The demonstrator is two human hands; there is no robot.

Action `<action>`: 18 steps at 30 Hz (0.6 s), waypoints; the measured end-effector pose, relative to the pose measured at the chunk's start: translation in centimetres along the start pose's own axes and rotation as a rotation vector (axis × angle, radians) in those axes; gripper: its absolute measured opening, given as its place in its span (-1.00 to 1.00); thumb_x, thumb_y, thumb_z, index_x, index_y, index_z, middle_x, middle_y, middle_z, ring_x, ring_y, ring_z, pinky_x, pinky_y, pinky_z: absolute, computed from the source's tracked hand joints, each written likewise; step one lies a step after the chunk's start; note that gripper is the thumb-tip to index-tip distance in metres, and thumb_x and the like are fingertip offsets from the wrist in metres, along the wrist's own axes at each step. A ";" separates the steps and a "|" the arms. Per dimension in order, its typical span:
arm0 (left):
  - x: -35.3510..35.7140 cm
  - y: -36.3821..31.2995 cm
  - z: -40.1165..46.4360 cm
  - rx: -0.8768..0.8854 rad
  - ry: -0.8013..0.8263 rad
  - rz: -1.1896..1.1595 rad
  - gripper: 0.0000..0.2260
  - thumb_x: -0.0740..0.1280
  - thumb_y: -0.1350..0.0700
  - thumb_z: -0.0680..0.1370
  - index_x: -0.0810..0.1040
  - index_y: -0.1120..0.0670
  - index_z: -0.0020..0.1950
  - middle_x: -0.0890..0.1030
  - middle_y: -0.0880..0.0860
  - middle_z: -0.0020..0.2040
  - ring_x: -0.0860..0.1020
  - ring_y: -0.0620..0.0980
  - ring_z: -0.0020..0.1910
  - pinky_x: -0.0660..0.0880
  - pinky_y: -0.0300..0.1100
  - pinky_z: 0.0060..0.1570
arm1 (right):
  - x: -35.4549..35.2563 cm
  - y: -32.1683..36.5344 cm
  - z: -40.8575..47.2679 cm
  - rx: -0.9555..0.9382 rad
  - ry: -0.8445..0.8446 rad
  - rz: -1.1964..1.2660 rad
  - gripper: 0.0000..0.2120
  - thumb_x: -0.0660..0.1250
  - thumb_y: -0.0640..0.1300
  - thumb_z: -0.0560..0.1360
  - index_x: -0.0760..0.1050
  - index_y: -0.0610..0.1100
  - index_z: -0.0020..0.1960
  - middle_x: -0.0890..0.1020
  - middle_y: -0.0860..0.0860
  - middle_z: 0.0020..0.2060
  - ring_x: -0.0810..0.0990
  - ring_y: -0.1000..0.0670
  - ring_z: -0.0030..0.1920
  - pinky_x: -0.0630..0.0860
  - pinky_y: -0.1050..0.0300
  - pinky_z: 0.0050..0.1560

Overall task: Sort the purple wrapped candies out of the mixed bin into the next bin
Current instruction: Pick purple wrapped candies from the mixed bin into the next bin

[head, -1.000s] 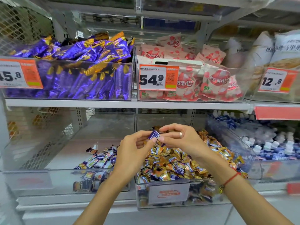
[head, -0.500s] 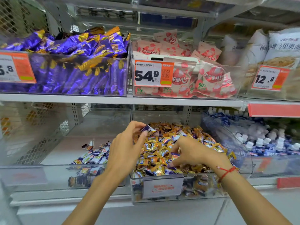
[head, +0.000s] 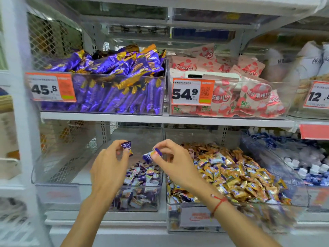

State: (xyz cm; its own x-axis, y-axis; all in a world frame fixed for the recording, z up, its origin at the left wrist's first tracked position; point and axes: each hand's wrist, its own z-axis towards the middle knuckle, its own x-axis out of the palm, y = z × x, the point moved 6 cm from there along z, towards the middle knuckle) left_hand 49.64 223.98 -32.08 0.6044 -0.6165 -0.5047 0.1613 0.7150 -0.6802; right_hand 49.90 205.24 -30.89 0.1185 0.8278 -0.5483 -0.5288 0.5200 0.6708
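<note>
1. Step in hand: carrying sorted pieces across. The left hand (head: 108, 168) pinches one purple candy (head: 126, 145) at its fingertips; the right hand (head: 175, 162) pinches a second purple candy (head: 151, 155) between thumb and fingers. Both pieces are held above the next bin (head: 99, 196), neither yet let go.
2. Next move, as judged: part the fingers of each hand over that bin so the pieces drop onto its pile, then reach back to the right for more purple ones.
3. Next bin, clear-walled, lower shelf, left: a modest heap of purple wrapped candies (head: 142, 177) on its right side; bare floor on its left.
4. Mixed bin (head: 195, 223), clear-walled, just beside it to the right: heaped mostly with gold wrappers (head: 236, 180), purple ones scattered among them; sorting looks far from finished.
5. Upper shelf: a bin of large purple packets (head: 114, 82) and a bin of pink-and-white packets (head: 249, 91).
</note>
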 end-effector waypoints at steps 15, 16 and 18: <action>7.5 -6.3 -4.8 0.312 0.362 0.033 -0.54 0.05 -0.20 0.62 0.15 -0.18 0.52 0.23 -0.28 0.45 0.20 -0.25 0.44 0.26 -0.27 0.31 | -8.5 -7.2 -0.7 0.076 -0.235 -0.663 -0.70 0.18 -0.21 0.58 0.51 -0.03 0.26 0.61 0.06 0.10 0.48 0.04 0.19 0.47 0.12 0.10; 8.1 -6.4 -5.0 0.327 0.386 0.065 -0.52 0.04 -0.20 0.63 0.11 -0.15 0.54 0.15 -0.27 0.50 0.12 -0.26 0.47 0.20 -0.29 0.35 | -9.5 -9.4 -0.9 0.183 -0.160 -0.780 -0.66 0.15 -0.21 0.58 0.44 -0.06 0.33 0.58 0.01 0.18 0.46 -0.02 0.23 0.44 0.08 0.13; 8.4 -6.2 -4.9 0.320 0.382 0.071 -0.52 0.07 -0.16 0.63 0.11 -0.13 0.54 0.12 -0.25 0.51 0.08 -0.27 0.47 0.19 -0.32 0.34 | -10.5 -12.6 -1.9 0.340 0.025 -0.912 -0.62 0.09 -0.13 0.63 0.29 -0.08 0.43 0.49 -0.05 0.30 0.44 -0.07 0.27 0.38 0.07 0.17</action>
State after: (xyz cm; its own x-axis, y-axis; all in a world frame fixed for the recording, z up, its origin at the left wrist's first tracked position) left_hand 49.93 212.78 -34.71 0.3037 -0.5964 -0.7430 0.3972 0.7881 -0.4702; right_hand 53.74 189.55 -34.56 0.3421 0.0743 -0.9367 0.0289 0.9956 0.0895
